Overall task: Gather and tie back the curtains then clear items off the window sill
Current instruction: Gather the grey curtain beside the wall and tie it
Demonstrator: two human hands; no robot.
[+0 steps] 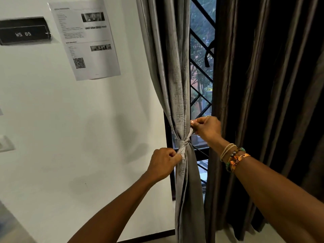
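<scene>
A grey curtain (175,76) is seen gathered into a narrow bundle at the left edge of a window, where it is cinched by a fabric tie (190,133) drawn into a knot (185,142). The lower end of the tie is pinched between curled fingers of the left hand (164,163), just beside the bundle, while the upper end is pinched by the right hand (207,128), raised above and to the right of the knot. Bracelets (233,156) are worn on the right wrist. A dark brown curtain (263,85) hangs loose to the right, with a black diamond-pattern window grille (201,79) exposed between the two. A printed sheet (87,41) and a black sign (23,31) marked "WS 05" are fixed to the white wall (70,120).
</scene>
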